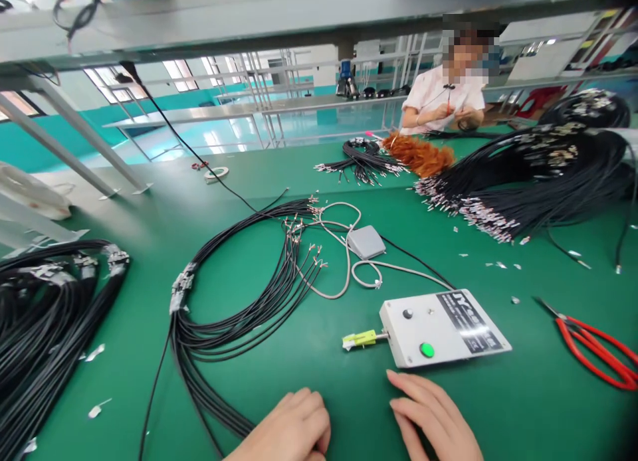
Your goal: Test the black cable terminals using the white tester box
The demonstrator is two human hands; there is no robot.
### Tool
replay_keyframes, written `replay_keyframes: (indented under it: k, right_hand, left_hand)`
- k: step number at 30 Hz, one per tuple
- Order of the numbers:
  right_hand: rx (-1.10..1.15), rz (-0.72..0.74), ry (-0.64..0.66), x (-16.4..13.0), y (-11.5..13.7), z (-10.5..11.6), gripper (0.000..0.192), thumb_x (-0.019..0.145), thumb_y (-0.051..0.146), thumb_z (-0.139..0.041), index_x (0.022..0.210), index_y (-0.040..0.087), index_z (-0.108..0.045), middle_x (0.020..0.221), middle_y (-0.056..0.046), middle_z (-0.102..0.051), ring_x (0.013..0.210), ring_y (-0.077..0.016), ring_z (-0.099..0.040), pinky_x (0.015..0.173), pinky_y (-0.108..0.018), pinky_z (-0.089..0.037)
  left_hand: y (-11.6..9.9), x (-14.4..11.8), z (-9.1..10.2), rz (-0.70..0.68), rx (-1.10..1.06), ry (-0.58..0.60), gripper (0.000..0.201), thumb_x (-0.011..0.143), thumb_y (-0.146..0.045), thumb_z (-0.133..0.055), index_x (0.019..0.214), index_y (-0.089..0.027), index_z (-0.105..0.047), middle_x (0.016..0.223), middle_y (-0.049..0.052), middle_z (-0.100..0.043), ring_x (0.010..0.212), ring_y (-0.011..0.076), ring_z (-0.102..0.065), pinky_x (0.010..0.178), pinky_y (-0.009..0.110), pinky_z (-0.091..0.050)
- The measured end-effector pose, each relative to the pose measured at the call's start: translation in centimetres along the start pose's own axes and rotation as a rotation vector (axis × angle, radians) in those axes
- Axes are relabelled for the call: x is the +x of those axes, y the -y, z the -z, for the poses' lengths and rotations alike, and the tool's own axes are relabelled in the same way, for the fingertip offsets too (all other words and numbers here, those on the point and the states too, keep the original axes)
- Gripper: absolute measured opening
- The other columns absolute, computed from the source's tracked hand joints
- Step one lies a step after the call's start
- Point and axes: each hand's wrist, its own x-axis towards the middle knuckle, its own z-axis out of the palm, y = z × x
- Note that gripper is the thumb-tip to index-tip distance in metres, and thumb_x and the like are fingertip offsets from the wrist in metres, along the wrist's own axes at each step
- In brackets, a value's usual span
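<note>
My left hand (294,426) is at the bottom middle, its fingers curled under, so what they hold, if anything, is hidden. A bundle of black cables (214,398) runs down to its wrist, looping up to stripped ends at the upper right and bound with clear wrap at the left. To the right, my right hand (433,414) has its fingers stretched apart with nothing in them. Just above it lies a grey control box (419,315) with a green lit button and a black knob. A yellow-green connector (359,340) sticks out of the box's left side.
Red-handled scissors (593,348) lie at the right. A grey pedal-like block (366,242) with a grey cord sits behind the box. Black cable piles (54,315) (538,169) flank the green table. A co-worker (443,102) sits across, and a metal shelf (249,22) hangs overhead.
</note>
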Motion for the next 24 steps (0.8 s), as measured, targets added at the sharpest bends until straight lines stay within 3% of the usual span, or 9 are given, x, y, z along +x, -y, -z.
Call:
replay_keyframes:
  k: [3, 7, 10, 16, 20, 24]
  right_hand:
    - [0.069, -0.094, 0.002, 0.2, 0.8, 0.5, 0.019, 0.089, 0.007, -0.052, 0.101, 0.019, -0.062, 0.112, -0.011, -0.072, 0.101, -0.0213, -0.068, 0.084, -0.034, -0.059]
    - [0.134, -0.167, 0.021, 0.2, 1.5, 0.9, 0.021, 0.089, 0.005, -0.053, 0.104, 0.018, -0.062, 0.114, -0.012, -0.071, 0.105, -0.0211, -0.065, 0.088, -0.036, -0.057]
    - [0.181, -0.198, 0.029, 0.5, 2.1, 1.1, 0.021, 0.090, 0.006, -0.054, 0.104, 0.019, -0.062, 0.113, -0.012, -0.070, 0.103, -0.0208, -0.066, 0.087, -0.035, -0.057]
    - [0.246, -0.218, 0.046, 1.1, 2.8, 0.7, 0.020, 0.089, 0.006, -0.054, 0.102, 0.019, -0.062, 0.113, -0.011, -0.070, 0.101, -0.0203, -0.067, 0.084, -0.033, -0.058]
    - [0.306, -0.267, 0.043, 1.2, 3.0, 0.4, 0.022, 0.089, 0.006, -0.055, 0.102, 0.021, -0.063, 0.114, -0.009, -0.070, 0.103, -0.0194, -0.067, 0.088, -0.031, -0.057]
    - [0.517, -0.512, 0.036, 2.0, 3.9, 0.4, 0.017, 0.090, 0.013, -0.057, 0.101, 0.024, -0.063, 0.113, -0.006, -0.069, 0.104, -0.0172, -0.066, 0.090, -0.026, -0.055]
  left_hand:
    - [-1.4, -0.1, 1.9, 0.068, -0.047, 0.046, 0.026, 0.078, 0.000, -0.061, 0.090, -0.022, -0.056, 0.102, 0.002, -0.060, 0.097, 0.0222, -0.055, 0.092, 0.036, -0.042]
    - [-1.7, -0.5, 2.2, 0.075, -0.170, 0.062, 0.018, 0.090, -0.004, -0.046, 0.085, -0.021, -0.051, 0.097, 0.002, -0.058, 0.092, 0.0195, -0.054, 0.095, 0.037, -0.041]
    - [-1.4, -0.7, 1.8, 0.063, -0.186, 0.062, 0.020, 0.088, -0.004, -0.050, 0.095, -0.023, -0.053, 0.103, 0.001, -0.056, 0.097, 0.0205, -0.052, 0.100, 0.042, -0.037]
    - [-2.0, -0.7, 2.0, 0.041, -0.196, 0.123, 0.020, 0.084, -0.004, -0.058, 0.091, -0.023, -0.055, 0.100, -0.001, -0.056, 0.102, 0.0210, -0.052, 0.108, 0.046, -0.031]
    - [-1.9, -0.5, 1.4, 0.037, -0.280, 0.059, 0.021, 0.083, -0.002, -0.057, 0.085, -0.022, -0.053, 0.094, -0.002, -0.057, 0.095, 0.0192, -0.053, 0.097, 0.036, -0.038]
    - [-1.3, 0.2, 1.0, 0.087, -0.552, -0.157, 0.012, 0.092, -0.014, -0.054, 0.083, -0.022, -0.052, 0.082, -0.003, -0.057, 0.076, 0.0140, -0.052, 0.071, 0.023, -0.041]
